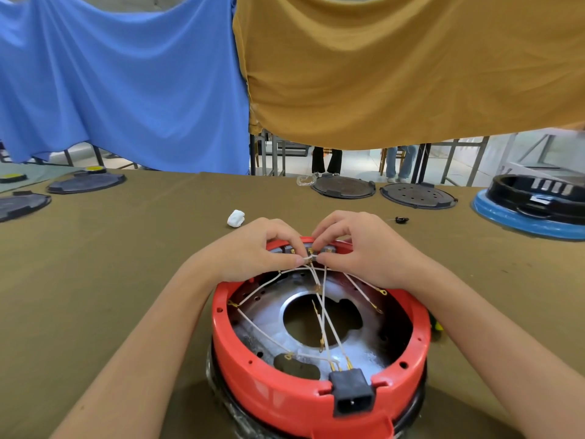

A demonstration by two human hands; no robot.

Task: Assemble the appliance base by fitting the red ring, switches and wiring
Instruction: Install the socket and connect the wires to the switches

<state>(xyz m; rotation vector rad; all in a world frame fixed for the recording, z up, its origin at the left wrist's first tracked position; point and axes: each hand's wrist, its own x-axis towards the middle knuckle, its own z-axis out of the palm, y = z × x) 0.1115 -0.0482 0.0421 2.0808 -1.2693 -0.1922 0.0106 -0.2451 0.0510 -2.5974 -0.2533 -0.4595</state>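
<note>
- Presently, your left hand (253,248) and right hand (357,245) meet fingertip to fingertip over the far rim of the red ring (278,388), which sits on the base directly below your wrists.
- Your left hand pinches a white wire (304,258) between thumb and forefinger; the remaining fingers are curled above it.
- Your right hand, fingers curled, pinches the same wire bundle just right of the left thumb, at the brass terminals on the far wall.
- More white wires (329,324) fan out from under your fingers across the metal plate (275,315) inside the ring, toward you.
- A black plug socket (352,395) is seated in the ring's near wall, well short of both hands.
- Beyond your left hand lies a white wad (235,218) on the olive tablecloth (126,248); beyond your right, a small black part (402,220).
- Farther past your right hand sit two dark round plates (343,187).
</note>
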